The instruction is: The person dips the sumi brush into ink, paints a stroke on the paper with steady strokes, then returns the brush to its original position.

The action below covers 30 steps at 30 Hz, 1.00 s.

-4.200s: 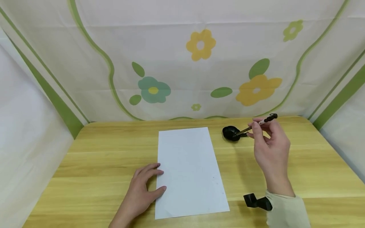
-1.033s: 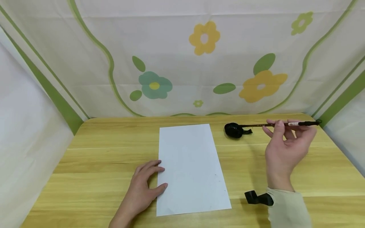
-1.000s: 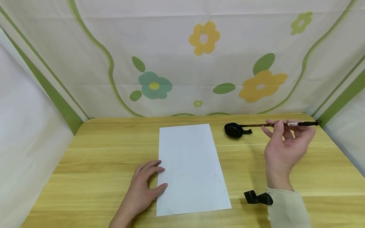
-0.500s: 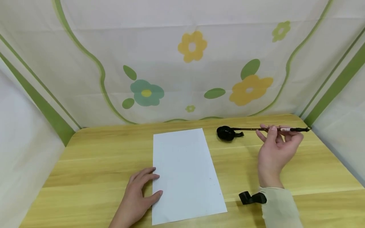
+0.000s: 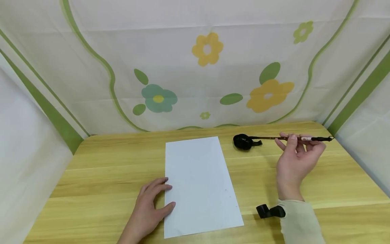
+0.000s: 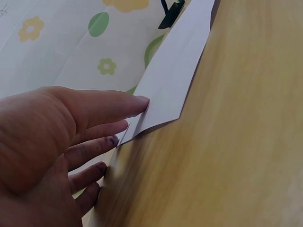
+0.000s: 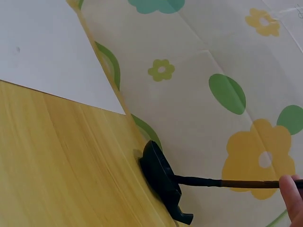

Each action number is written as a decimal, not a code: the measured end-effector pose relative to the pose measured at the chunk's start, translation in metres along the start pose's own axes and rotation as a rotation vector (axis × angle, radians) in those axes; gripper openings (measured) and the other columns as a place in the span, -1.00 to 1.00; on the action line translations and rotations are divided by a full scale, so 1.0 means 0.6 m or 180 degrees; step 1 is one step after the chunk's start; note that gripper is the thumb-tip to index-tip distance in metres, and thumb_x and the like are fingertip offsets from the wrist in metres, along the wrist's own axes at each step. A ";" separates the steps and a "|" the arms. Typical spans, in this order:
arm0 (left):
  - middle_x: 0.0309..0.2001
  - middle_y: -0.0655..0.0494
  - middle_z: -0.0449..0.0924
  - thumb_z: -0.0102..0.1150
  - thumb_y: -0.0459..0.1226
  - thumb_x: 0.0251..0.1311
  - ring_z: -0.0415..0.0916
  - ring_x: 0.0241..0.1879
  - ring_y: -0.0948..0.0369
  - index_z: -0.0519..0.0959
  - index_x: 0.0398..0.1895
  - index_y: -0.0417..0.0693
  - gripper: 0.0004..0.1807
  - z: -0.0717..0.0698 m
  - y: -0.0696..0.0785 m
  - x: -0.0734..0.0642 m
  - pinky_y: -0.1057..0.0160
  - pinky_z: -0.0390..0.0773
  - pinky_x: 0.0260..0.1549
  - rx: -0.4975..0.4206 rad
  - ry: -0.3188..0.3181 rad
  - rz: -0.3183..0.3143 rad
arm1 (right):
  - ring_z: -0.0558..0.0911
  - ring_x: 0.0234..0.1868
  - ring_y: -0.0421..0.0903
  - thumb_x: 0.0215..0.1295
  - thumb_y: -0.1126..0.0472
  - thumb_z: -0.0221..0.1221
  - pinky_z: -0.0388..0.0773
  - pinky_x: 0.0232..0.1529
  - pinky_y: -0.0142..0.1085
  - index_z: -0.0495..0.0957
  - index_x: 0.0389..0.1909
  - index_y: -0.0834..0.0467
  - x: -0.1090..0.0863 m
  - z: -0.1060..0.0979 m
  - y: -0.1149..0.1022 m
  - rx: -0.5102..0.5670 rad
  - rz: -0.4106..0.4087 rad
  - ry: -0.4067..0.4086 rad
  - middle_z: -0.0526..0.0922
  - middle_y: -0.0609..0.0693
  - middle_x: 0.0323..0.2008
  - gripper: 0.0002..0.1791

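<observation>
A writing brush (image 5: 268,138) with a dark shaft, a white label and a hanging loop lies nearly level in the head view. My right hand (image 5: 295,166) pinches it between thumb and fingers. The brush's dark tip meets a small black ink dish (image 5: 242,142) with a short curved handle; in the right wrist view the bristle end (image 7: 199,181) is at the dish's rim. My left hand (image 5: 150,205) rests at the left edge of a white sheet of paper (image 5: 199,189), thumb and fingertips on it. Dark smudges mark some left fingertips (image 6: 112,140).
The wooden table (image 5: 106,189) carries the paper and the dish. Behind it hangs a white flowered curtain (image 5: 182,61). A black object (image 5: 270,211) shows at the right sleeve cuff (image 5: 300,220). Small dark specks lie on the paper's right side.
Since the oldest frame, my right hand has moved right and the brush has swung from slanting to nearly level, its tip still at the dish. The left hand stays on the paper; the view shifts slightly.
</observation>
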<state>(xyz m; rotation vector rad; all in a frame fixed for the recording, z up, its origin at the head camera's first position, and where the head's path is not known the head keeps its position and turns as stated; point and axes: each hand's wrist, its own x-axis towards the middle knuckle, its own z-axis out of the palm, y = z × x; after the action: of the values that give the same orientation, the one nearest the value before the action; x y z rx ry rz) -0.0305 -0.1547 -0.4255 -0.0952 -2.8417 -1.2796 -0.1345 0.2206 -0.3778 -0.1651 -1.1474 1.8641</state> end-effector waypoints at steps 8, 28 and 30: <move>0.42 0.29 0.59 0.64 -0.23 0.12 0.34 0.47 0.06 0.75 0.05 0.17 -0.59 -0.001 0.000 0.003 -0.20 0.43 0.41 -0.0030 0.0003 0.0000 | 0.76 -0.08 0.14 0.54 0.43 0.14 0.82 -0.14 -0.21 0.35 -0.07 0.14 0.001 0.001 0.000 -0.0185 -0.0031 -0.0060 0.51 0.14 -0.13 -0.81; 0.43 0.32 0.58 0.63 -0.20 0.15 0.34 0.46 0.08 0.73 0.07 0.24 -0.59 -0.007 -0.009 -0.003 -0.16 0.44 0.39 0.0059 0.0044 -0.0013 | 0.79 -0.05 0.09 0.51 0.38 0.22 0.80 -0.12 -0.28 0.41 0.02 0.22 -0.021 0.027 0.003 -0.0395 -0.0328 -0.0347 0.53 0.13 -0.14 -0.79; 0.43 0.30 0.58 0.63 -0.20 0.14 0.34 0.46 0.06 0.73 0.06 0.23 -0.59 -0.007 -0.010 -0.004 -0.18 0.43 0.39 0.0052 0.0031 -0.0018 | 0.80 -0.05 0.07 0.53 0.38 0.20 0.80 -0.13 -0.30 0.41 0.04 0.22 -0.022 0.027 0.004 -0.0468 -0.0359 -0.0360 0.55 0.13 -0.14 -0.80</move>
<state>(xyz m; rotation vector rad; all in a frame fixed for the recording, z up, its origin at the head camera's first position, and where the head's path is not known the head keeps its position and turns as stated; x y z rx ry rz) -0.0287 -0.1617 -0.4271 -0.0803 -2.8458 -1.2542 -0.1368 0.1997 -0.3748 -0.0767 -1.3448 1.7084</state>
